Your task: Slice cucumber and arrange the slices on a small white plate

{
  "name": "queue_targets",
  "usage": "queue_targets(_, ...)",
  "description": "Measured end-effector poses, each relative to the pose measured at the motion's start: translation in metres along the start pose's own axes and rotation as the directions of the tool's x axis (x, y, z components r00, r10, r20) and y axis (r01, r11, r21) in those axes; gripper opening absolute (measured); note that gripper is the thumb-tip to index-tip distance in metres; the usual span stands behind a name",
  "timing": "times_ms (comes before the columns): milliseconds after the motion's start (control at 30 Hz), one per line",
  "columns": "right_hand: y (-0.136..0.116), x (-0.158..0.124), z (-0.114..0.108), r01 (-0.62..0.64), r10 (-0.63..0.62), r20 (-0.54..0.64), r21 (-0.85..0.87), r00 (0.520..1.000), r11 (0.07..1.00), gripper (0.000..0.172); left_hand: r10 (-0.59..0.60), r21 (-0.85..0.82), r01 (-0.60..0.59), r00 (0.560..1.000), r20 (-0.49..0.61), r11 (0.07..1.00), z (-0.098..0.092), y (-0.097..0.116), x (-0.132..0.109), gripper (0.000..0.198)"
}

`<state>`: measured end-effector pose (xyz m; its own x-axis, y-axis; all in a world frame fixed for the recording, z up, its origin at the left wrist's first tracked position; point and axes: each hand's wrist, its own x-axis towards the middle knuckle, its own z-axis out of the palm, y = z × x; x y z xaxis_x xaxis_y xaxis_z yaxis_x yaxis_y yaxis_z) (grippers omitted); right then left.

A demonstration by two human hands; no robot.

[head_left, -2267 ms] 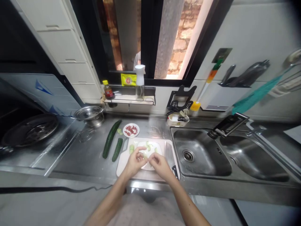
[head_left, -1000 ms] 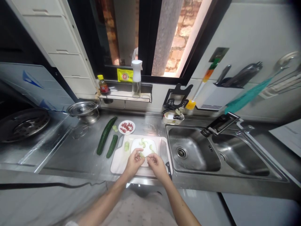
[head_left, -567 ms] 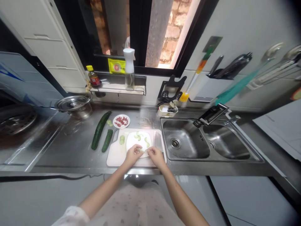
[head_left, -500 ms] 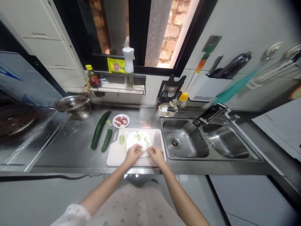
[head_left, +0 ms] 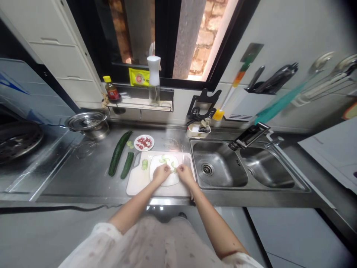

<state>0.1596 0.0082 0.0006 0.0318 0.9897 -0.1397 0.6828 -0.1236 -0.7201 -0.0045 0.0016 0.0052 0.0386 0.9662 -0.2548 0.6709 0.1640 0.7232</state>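
Note:
A white plate point(head_left: 156, 163) lies on a pale cutting board point(head_left: 134, 186), with several thin pale-green cucumber slices point(head_left: 164, 159) curved along its far side. Over the plate's right half, my left hand point(head_left: 162, 174) and my right hand point(head_left: 185, 174) come close together with fingers pinched. A cucumber slice point(head_left: 172, 170) shows at the fingertips of both. On the board left of the plate is a small stack of cucumber slices point(head_left: 144, 164). Under and behind my right hand, a knife blade point(head_left: 186, 160) lies partly hidden along the board's right side.
Left of the board lie a long cucumber point(head_left: 118, 154) and a cut cucumber piece point(head_left: 127, 165). Behind them is a small plate of red bits point(head_left: 144, 143). A double sink point(head_left: 220, 163) adjoins the board's right side. A lidded steel pot point(head_left: 90, 124) stands back left.
Both hands have moved slightly away from me, toward the slices at the plate's far right. The fingers of each stay pinched, and the view has shifted a little.

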Motion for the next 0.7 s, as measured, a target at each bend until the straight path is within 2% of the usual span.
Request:
queue_targets(200,-0.004,0.013,-0.001,-0.012,0.020,0.040,-0.194,0.999,0.981,0.017,-0.039,0.100,0.038,0.999,0.004,0.994,0.005,0.003,0.015,0.018)
queue_targets(367,-0.012,0.020,0.000,-0.055,0.083,0.068,-0.336,0.994,0.940,0.020,-0.035,0.156,0.034,0.999,0.003,0.987,0.008,0.002,0.021,0.020)
queue_targets(700,-0.024,0.019,0.000,-0.125,0.188,0.078,-0.501,0.979,0.857,0.028,-0.001,0.300,-0.005,1.000,0.019,0.954,0.016,0.006,0.028,0.022)
